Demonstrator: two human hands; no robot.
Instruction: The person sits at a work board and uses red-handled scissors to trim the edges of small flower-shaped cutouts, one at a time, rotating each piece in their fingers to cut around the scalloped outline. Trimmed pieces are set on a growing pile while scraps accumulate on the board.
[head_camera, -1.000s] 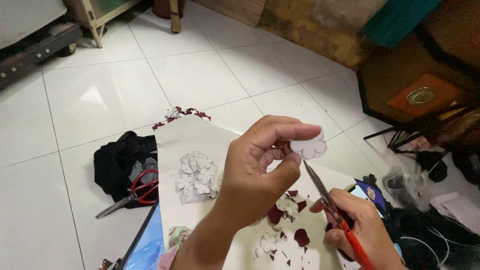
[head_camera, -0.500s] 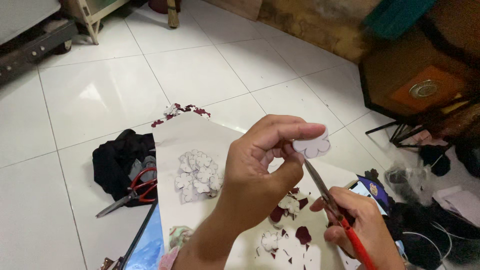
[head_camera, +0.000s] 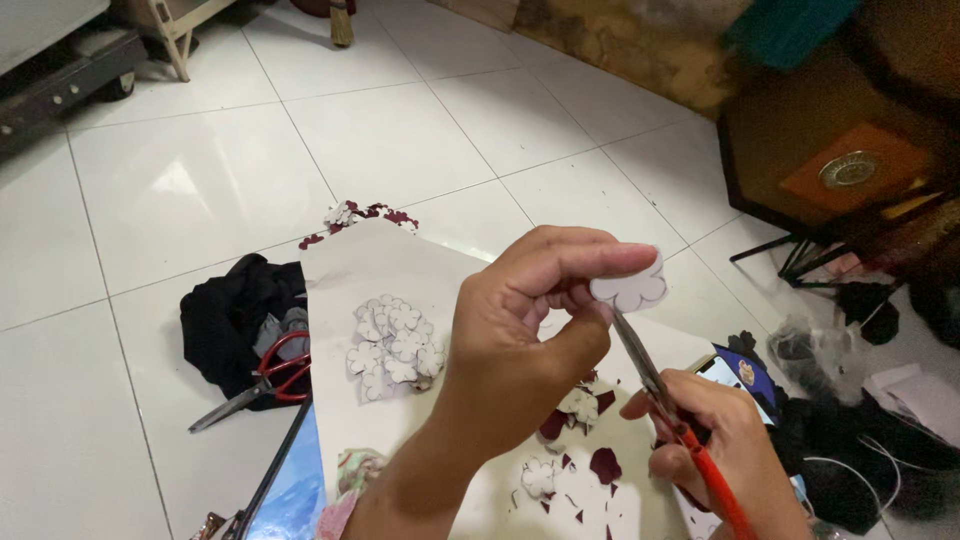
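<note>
My left hand (head_camera: 525, 330) pinches a small white paper flower cutout (head_camera: 630, 288) between thumb and fingers, held up over the floor. My right hand (head_camera: 725, 445) grips red-handled scissors (head_camera: 670, 400), blades pointing up and touching the cutout's lower edge. Below lies a large white paper sheet (head_camera: 385, 270) with a pile of white flower cutouts (head_camera: 393, 345) and dark red paper scraps (head_camera: 600, 465).
A second pair of red-handled scissors (head_camera: 262, 378) lies on black cloth (head_camera: 235, 310) at the left. More flower pieces (head_camera: 355, 215) sit beyond the sheet. A dark wooden furniture piece (head_camera: 840, 150) stands at the right, with bags and wires (head_camera: 860, 400) beneath it.
Both hands stay almost the same. The view has shifted slightly, and the scissors remain at the cutout's edge.
</note>
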